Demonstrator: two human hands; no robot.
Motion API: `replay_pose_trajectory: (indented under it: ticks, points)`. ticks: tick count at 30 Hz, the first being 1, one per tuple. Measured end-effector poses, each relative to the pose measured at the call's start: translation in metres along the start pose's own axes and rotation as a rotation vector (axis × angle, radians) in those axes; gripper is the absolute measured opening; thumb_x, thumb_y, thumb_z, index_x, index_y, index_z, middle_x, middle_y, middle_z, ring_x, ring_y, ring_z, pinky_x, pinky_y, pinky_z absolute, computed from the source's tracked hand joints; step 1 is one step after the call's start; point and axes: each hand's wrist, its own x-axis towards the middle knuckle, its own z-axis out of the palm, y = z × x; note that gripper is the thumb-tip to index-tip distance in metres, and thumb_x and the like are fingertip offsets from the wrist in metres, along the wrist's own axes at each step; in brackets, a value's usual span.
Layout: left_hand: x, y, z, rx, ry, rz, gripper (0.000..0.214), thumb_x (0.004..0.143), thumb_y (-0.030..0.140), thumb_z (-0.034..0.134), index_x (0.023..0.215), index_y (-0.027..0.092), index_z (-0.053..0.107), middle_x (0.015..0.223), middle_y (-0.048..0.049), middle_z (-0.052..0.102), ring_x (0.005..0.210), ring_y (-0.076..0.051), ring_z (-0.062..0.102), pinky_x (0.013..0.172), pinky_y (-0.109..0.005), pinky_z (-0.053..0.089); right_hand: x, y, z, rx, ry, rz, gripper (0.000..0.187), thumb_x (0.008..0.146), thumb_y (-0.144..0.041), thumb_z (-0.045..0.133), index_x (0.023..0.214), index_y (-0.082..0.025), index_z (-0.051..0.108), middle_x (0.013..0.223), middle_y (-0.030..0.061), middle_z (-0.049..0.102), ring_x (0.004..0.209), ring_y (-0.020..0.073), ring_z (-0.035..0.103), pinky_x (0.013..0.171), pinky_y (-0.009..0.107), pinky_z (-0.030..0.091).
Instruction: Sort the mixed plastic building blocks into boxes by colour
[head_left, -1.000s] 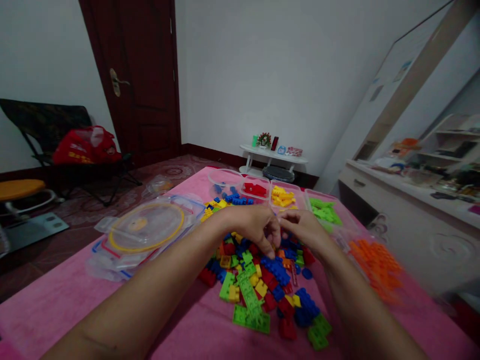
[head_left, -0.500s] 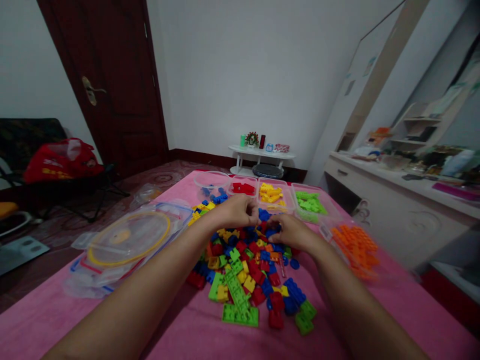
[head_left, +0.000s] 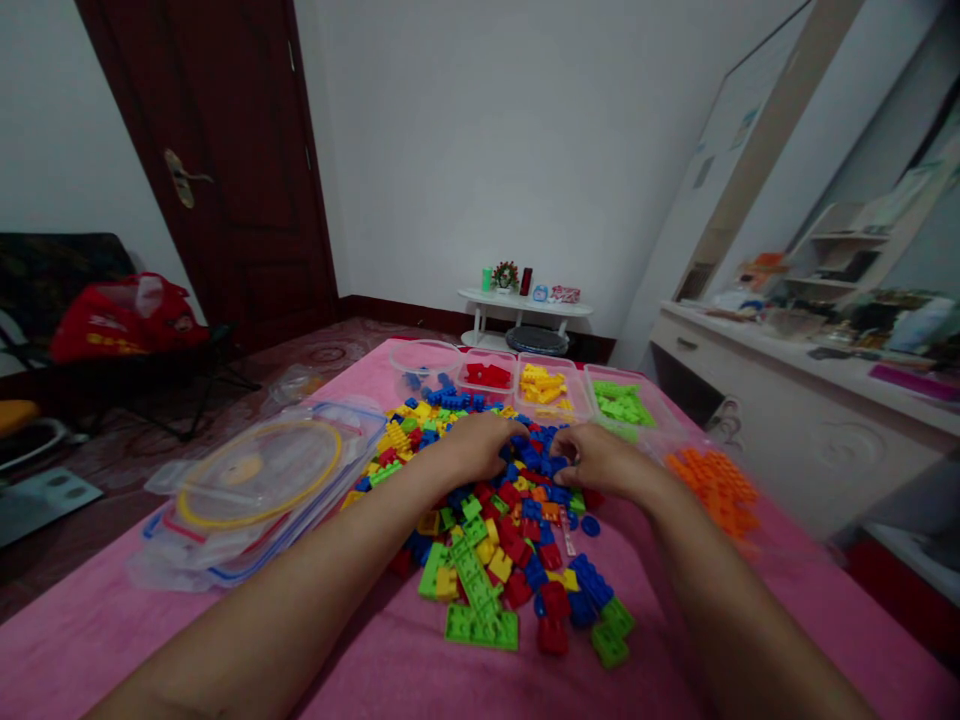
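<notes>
A heap of mixed toy building bricks (head_left: 517,530) in red, blue, yellow, green and orange lies in front of me. My left hand (head_left: 486,446) is over the upper middle of the heap, fingers curved down and apart among blue bricks (head_left: 536,452). Facing it from the right, my right hand (head_left: 596,458) has its thumb and fingers parted at the edge of the same blue bricks. I see no brick clearly held, though the left fingertips are partly hidden. A long green brick plate (head_left: 474,578) lies nearer to me.
Clear containers of red bricks (head_left: 487,376), yellow bricks (head_left: 543,384) and green bricks (head_left: 622,403) line the far edge, beside a round tub (head_left: 424,358) with blue pieces. Orange bricks (head_left: 712,488) sit at right. Stacked lids (head_left: 259,480) lie left on the pink cloth (head_left: 360,660).
My left hand has come down from above the heap, and its fingers have spread. My right hand has shifted slightly right. More blue bricks show between the hands.
</notes>
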Motion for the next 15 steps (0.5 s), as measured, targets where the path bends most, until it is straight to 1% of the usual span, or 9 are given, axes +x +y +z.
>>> replay_pose_trajectory:
  ticks: [2, 4, 7, 9, 11, 13, 15]
  points:
    - [0.001, 0.000, 0.003, 0.005, 0.026, -0.027, 0.053, 0.065, 0.014, 0.060, 0.116, 0.028, 0.061, 0.101, -0.0064, 0.068, 0.093, -0.026, 0.061, 0.076, -0.031, 0.046, 0.000, -0.002, 0.003, -0.031, 0.010, 0.010, 0.020, 0.058, -0.020, 0.070, 0.078, -0.020, 0.064, 0.069, 0.0012, 0.062, 0.061, 0.0145, 0.052, 0.053, 0.024, 0.031]
    - [0.004, -0.002, 0.004, -0.025, 0.062, -0.068, 0.051, 0.064, 0.014, 0.060, 0.113, 0.026, 0.064, 0.096, -0.0060, 0.068, 0.089, -0.025, 0.062, 0.074, -0.030, 0.047, 0.001, -0.003, 0.005, -0.056, 0.034, 0.004, 0.019, 0.059, -0.020, 0.068, 0.078, -0.020, 0.063, 0.068, 0.0014, 0.061, 0.060, 0.0144, 0.051, 0.052, 0.025, 0.029]
    - [0.008, -0.006, 0.001, -0.179, 0.121, -0.109, 0.043, 0.064, 0.016, 0.060, 0.106, 0.024, 0.068, 0.090, -0.0045, 0.069, 0.083, -0.022, 0.061, 0.072, -0.028, 0.047, 0.001, -0.001, 0.002, -0.028, 0.048, -0.019, 0.014, 0.059, -0.019, 0.064, 0.073, -0.019, 0.062, 0.066, 0.0004, 0.059, 0.058, 0.0139, 0.050, 0.052, 0.025, 0.029]
    - [0.010, -0.007, -0.005, -0.397, 0.131, -0.131, 0.036, 0.066, 0.016, 0.058, 0.100, 0.021, 0.069, 0.085, -0.0036, 0.068, 0.077, -0.018, 0.060, 0.067, -0.025, 0.047, 0.000, 0.001, -0.004, 0.038, 0.069, -0.027, 0.010, 0.060, -0.019, 0.062, 0.070, -0.019, 0.061, 0.063, -0.0007, 0.058, 0.057, 0.0131, 0.050, 0.052, 0.024, 0.030]
    - [0.012, -0.005, -0.010, -0.715, 0.113, -0.200, 0.029, 0.070, 0.016, 0.054, 0.095, 0.017, 0.068, 0.078, -0.0035, 0.065, 0.068, -0.015, 0.059, 0.058, -0.022, 0.046, 0.001, 0.000, -0.011, 0.117, 0.149, -0.022, 0.009, 0.061, -0.022, 0.062, 0.069, -0.018, 0.061, 0.061, -0.0012, 0.056, 0.056, 0.0127, 0.049, 0.051, 0.024, 0.031]
    - [0.013, -0.001, -0.013, -1.083, 0.104, -0.329, 0.026, 0.073, 0.016, 0.049, 0.094, 0.014, 0.065, 0.073, -0.0032, 0.061, 0.061, -0.012, 0.057, 0.051, -0.020, 0.044, 0.002, -0.005, -0.016, 0.231, 0.282, -0.009, 0.013, 0.063, -0.027, 0.062, 0.072, -0.017, 0.062, 0.062, -0.0005, 0.057, 0.056, 0.0131, 0.049, 0.051, 0.024, 0.032]
    - [0.014, 0.003, -0.015, -1.421, 0.081, -0.452, 0.025, 0.076, 0.017, 0.045, 0.095, 0.013, 0.062, 0.074, -0.0033, 0.059, 0.059, -0.010, 0.058, 0.049, -0.019, 0.045, 0.002, -0.014, -0.018, 0.383, 0.445, -0.012, 0.020, 0.065, -0.031, 0.064, 0.078, -0.017, 0.062, 0.067, 0.0011, 0.059, 0.058, 0.0141, 0.051, 0.052, 0.025, 0.036]
